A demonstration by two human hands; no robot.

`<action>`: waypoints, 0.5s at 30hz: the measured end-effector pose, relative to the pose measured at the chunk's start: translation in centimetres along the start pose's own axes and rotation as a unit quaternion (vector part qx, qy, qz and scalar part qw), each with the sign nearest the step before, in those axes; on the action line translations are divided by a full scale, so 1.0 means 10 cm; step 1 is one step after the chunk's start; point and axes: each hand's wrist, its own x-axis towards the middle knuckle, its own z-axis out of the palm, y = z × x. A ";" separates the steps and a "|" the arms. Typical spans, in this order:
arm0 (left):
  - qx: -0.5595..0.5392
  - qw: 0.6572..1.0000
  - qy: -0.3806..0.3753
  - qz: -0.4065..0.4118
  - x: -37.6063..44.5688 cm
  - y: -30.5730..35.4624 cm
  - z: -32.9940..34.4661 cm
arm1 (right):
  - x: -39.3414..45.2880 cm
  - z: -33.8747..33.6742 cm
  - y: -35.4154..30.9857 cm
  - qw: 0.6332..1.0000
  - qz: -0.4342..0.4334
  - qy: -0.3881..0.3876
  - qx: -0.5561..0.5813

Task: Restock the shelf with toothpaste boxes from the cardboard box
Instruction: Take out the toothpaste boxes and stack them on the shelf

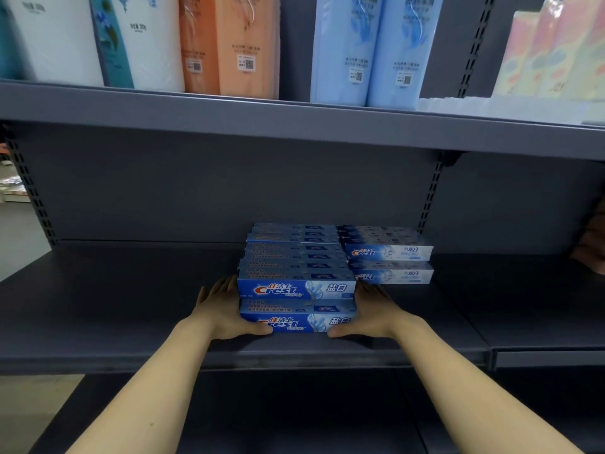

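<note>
Two hands flank blue toothpaste boxes beside paler boxes.

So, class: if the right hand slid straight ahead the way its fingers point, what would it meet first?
Probably the lighter toothpaste boxes stacked just beyond the right hand, whose fingers point up along the end of the blue toothpaste boxes. Depth is unclear, so it may slip between the stacks.

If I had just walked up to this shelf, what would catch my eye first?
Probably the stack of blue toothpaste boxes mid-shelf, with the left hand and right hand pressed flat against its ends. Next, a paler stack beside it on the right, and tall bottles lining the upper shelf.
</note>
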 end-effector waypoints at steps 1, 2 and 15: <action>-0.006 1.000 -0.002 0.003 0.02 -0.01 0.01 | 0.00 0.00 0.00 1.000 0.004 -0.002 0.003; -0.015 1.000 -0.004 0.005 0.04 -0.04 0.03 | 0.01 0.01 0.01 1.000 0.009 -0.003 0.006; 0.006 0.999 -0.036 -0.019 -0.03 -0.12 -0.06 | -0.18 -0.11 0.09 0.997 0.051 -0.041 -0.034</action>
